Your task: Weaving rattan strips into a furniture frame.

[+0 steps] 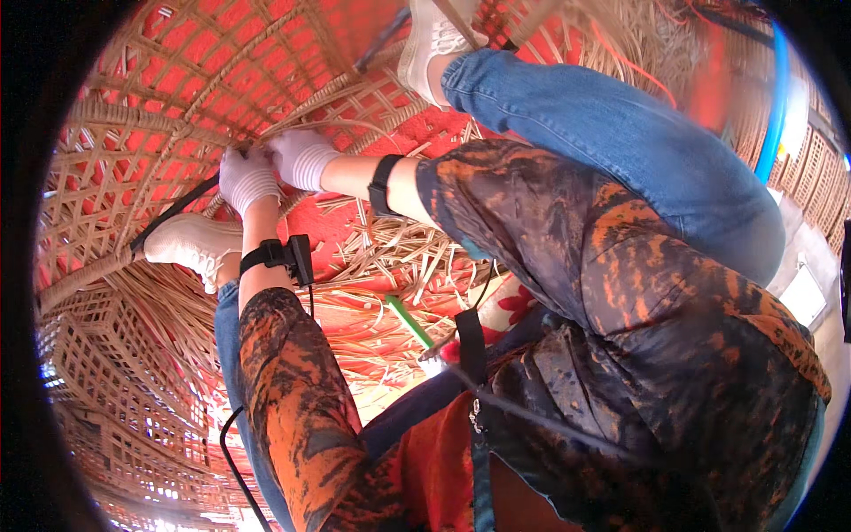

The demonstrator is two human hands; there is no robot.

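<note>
My left hand [246, 180] and my right hand [301, 158], both in whitish knit gloves with ribbed cuffs, are close together at a bound seam of a large openwork cane basket [191, 129]. The left hand's fingers curl in at the seam, and what they pinch is hidden. Beside it, my right hand is closed too, its fingertips turned away from view. A thin pale cane strip [350, 123] arcs off to the right from just above the hands. A dark bar [182, 211] runs along the lower left of the left hand.
Loose cane strips [390, 248] litter the red floor covering. A green-handled tool [409, 321] lies between my legs. My pale shoes [191, 244] rest against the basketwork. Another woven panel [124, 381] stands at lower left. A blue tube [777, 102] rises at upper right.
</note>
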